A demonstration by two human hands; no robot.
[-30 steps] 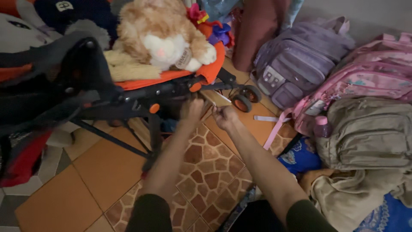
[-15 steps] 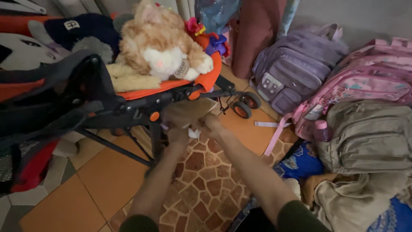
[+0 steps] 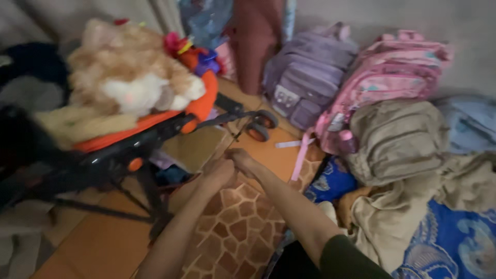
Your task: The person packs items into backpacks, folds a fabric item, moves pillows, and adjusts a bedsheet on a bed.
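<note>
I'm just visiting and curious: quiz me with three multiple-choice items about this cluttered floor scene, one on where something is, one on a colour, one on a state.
1. Where does the plush cat lie?
A. On the stroller's orange seat
B. On the tiled floor
C. On top of the pink backpack

2. What colour is the backpack leaning by the wall, left of the pink backpack?
A. Green
B. Purple
C. Yellow

3. How are the person's two hands placed?
A. Far apart, flat on the floor
B. Raised above the toy
C. Close together, low beside the stroller frame

Answers:
1. A, the toy rests on the stroller seat, above the black frame.
2. B, its fabric and front pockets are lilac-purple.
3. C, the left hand and right hand meet just over the tiled floor; blur hides what, if anything, they pinch.
</note>
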